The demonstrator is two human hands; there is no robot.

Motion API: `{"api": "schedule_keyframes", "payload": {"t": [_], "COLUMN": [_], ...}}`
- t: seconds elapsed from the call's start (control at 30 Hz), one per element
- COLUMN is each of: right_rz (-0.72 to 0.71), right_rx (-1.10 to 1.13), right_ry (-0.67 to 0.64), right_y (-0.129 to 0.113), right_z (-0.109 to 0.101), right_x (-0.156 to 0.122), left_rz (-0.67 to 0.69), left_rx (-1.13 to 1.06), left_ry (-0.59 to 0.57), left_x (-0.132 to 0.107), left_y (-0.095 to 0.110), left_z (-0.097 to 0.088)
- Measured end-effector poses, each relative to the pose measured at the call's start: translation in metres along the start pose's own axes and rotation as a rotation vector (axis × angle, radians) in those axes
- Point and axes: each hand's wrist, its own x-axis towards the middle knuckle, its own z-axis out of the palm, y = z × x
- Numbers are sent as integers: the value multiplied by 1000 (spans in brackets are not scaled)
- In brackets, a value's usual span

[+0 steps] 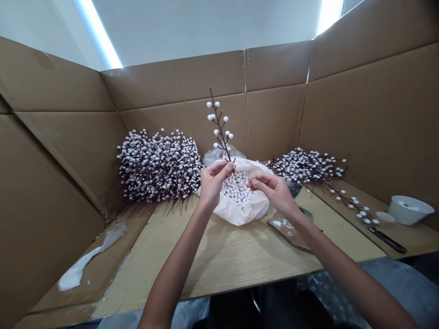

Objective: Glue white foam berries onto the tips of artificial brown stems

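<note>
My left hand [215, 179] is closed in a pinch around an artificial berry branch [220, 125]. The branch stands nearly upright, with white berries on its upper twigs and its bare lower stem running down over the bag. To the right, my right hand [270, 187] is held with thumb and fingertips pressed together; whatever is between them is too small to make out. Below both hands lies an opened white plastic bag [230, 214], full of loose white berries [237, 187].
A thick pile of berry branches [159, 167] lies at the left, a smaller pile [305, 165] at the right. Scissors [387, 240], a white tub [409, 211] and a brown packet [286, 228] are on the right side. A crumpled plastic strip [91, 256] lies left. Cardboard walls [212, 77] enclose the table.
</note>
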Motion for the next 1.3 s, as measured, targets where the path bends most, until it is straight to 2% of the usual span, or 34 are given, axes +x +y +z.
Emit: {"api": "schedule_keyframes", "payload": {"t": [0.13, 0.23, 0.33, 0.5, 0.67, 0.8, 0.9, 1.0, 1.1, 1.17, 1.23, 1.3], "right_rz": [-17, -6, 5, 41, 64, 60, 25, 0, -36, -50, -65, -107], "right_rx": [-138, -389, -613, -825, -948, -943, -878, -768, -590, -360, -176, -84], "right_ry": [-84, -234, -372, -521, -655, -659, -612, -579, -573, -546, -489, -420], "right_y": [10, 27, 48, 79, 90, 90, 84, 68, 40, 17, -6, -26], "right_z": [-9, -10, -7, 8, 19, 20, 16, 9, 2, -2, -5, -5], "right_x": [14, 29, 44, 63, 69, 71, 74, 77, 76, 74, 70, 66], "left_rz": [81, 121, 125, 130, 88, 67, 75, 78, 88, 107, 131, 154], "left_rx": [-12, -39, -118, -176, -150, -137, -133, -130, -121, -123, -131, -138], "left_ry": [1, 7, -2, -48, -68, -67, -63, -62, -56, -52, -50, -43], "left_x": [9, 12, 14, 12, 3, -1, -2, -1, 0, 0, -1, -3], "left_y": [14, 22, 26, 28, 30, 32, 33, 32, 31, 31, 31, 31], "left_z": [4, 10, 16, 20, 19, 19, 20, 20, 21, 21, 22, 24]}}
